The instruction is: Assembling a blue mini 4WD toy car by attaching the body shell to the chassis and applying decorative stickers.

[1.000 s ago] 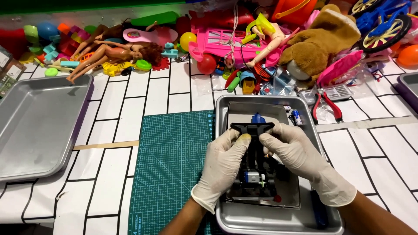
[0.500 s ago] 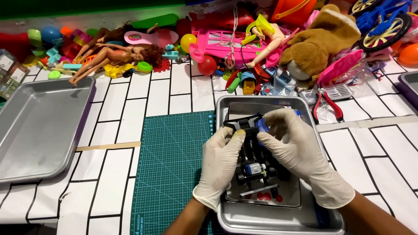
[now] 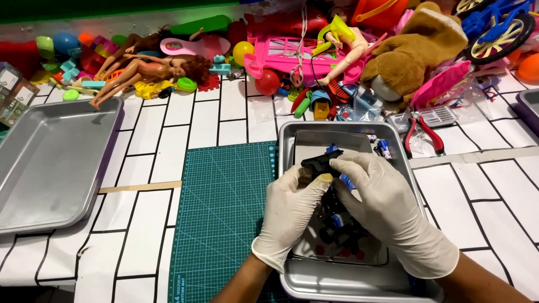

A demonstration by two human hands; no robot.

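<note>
Left hand (image 3: 289, 216), right hand (image 3: 387, 207), gripping black toy part (image 3: 319, 163)

Black toy chassis part, held over the metal tray.

I hold a small black plastic part (image 3: 319, 163) between both gloved hands, my left hand (image 3: 289, 216) under it and my right hand (image 3: 387, 205) over it, fingertips pinching its upper end. It is dark, angular and elongated, tilted with its higher end toward the far side of the tray. Beneath it, partly covered by my hands, is the rest of the black toy mechanism (image 3: 337, 224), with blue pieces showing among the black; the exact joint between the two I cannot tell. Everything sits above a smaller flat pan inside the silver tray (image 3: 348, 283), just right of the green cutting mat.
</note>
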